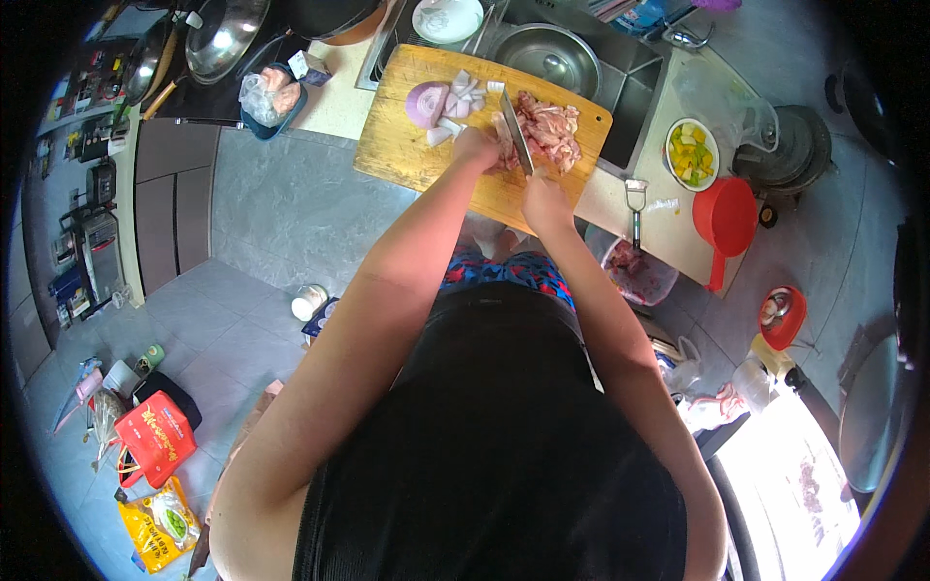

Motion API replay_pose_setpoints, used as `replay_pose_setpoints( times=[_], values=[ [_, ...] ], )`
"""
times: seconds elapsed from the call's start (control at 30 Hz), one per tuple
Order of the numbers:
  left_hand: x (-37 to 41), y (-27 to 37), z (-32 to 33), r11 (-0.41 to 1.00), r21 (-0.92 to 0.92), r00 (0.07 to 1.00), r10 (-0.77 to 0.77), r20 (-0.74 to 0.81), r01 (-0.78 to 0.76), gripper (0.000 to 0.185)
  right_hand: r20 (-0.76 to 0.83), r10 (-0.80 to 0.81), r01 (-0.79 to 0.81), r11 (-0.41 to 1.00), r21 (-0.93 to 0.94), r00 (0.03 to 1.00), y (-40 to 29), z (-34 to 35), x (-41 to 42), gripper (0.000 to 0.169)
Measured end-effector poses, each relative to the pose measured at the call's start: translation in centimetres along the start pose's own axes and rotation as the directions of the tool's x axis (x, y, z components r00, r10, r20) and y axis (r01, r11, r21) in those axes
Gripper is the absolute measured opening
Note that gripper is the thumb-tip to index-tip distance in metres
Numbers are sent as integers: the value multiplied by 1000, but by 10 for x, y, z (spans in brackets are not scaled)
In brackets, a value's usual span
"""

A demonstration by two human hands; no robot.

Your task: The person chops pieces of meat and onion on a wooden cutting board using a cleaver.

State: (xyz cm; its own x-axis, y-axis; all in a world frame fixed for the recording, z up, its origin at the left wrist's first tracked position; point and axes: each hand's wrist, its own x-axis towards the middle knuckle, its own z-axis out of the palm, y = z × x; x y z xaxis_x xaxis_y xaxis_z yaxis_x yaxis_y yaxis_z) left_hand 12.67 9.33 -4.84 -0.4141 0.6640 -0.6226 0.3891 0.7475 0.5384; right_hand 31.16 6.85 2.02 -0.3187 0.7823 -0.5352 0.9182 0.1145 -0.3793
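Note:
My right hand (546, 197) grips a kitchen knife (515, 131), its blade lying across raw meat on a wooden cutting board (396, 160). To the left of the blade, my left hand (476, 149) holds a piece of the meat against the board; its fingertips are partly hidden. A pile of cut raw meat (551, 131) lies to the right of the knife. At the board's left sit a half purple onion (426, 104) and several cut onion pieces (462, 93).
Behind the board is a sink with a steel basin (548, 62). At right are a bowl of chopped yellow-green vegetables (691, 154), a peeler (636, 207) and a red ladle (725, 216). A blue container of bagged meat (270, 102) stands left. Below the counter is a lined bin (643, 279).

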Motion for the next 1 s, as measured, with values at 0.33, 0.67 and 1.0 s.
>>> replay_pose_setpoints(
  times=[0.33, 0.67, 1.0],
  values=[
    [-54, -29, 35, 954, -188, 966, 203, -157, -232, 51, -54, 8, 28, 773, 633, 999, 17, -1, 0, 33],
    [-43, -43, 44, 989, -138, 998, 48, -35, -52, 51, -165, -180, 207, 964, 165, 970, 13, 7, -16, 35],
    [-55, -23, -21, 458, -723, 807, 20, 590, 517, 32, -297, -100, 187, 942, 280, 950, 26, -6, -37, 32]
  ],
)
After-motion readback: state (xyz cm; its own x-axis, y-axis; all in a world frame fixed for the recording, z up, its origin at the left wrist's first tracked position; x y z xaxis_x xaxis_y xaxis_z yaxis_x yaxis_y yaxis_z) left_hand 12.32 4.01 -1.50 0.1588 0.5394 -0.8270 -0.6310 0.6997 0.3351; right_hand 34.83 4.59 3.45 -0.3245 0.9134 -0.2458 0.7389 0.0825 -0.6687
